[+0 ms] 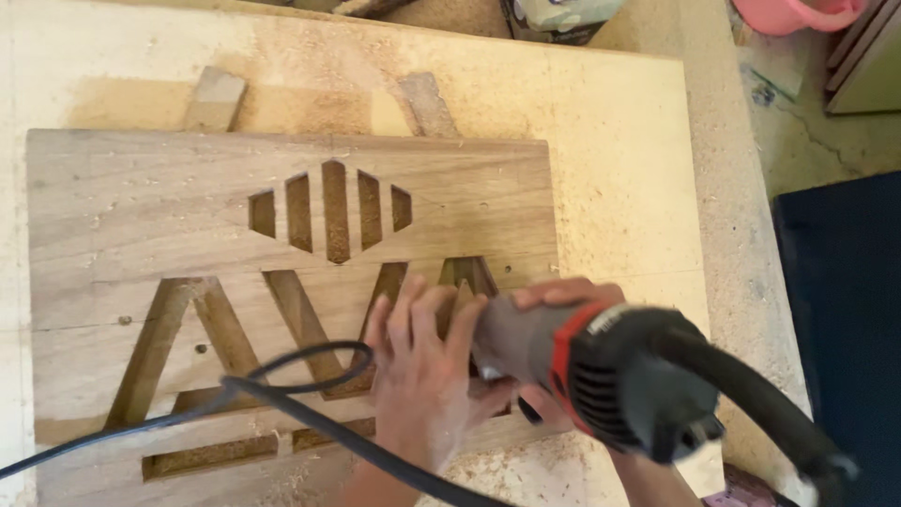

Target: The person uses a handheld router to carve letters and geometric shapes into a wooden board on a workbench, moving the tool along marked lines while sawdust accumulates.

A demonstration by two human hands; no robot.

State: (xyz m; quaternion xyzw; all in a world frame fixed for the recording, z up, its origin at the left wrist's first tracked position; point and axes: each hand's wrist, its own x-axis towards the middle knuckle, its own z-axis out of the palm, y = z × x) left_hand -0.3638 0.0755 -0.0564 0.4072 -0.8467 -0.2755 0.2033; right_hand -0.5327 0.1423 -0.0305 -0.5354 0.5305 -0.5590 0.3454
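Note:
A brown wooden panel (141,216) with cut-out slots, a diamond of vertical bars and slanted shapes, lies flat on a pale board. My right hand (554,300) grips the body of a grey, red and black corded power tool (610,376) held over the panel's lower right part. My left hand (422,371) lies flat beside the tool's front end, fingers spread on the panel and touching the tool. The tool's working end is hidden under my hands. Its black cord (310,427) loops across the panel to the lower left.
Sawdust covers the pale board (619,141) and the floor at right. Two small wood blocks (216,97) stick out behind the panel. A dark blue mat (840,310) lies at right, a pink tub (798,14) at the top right.

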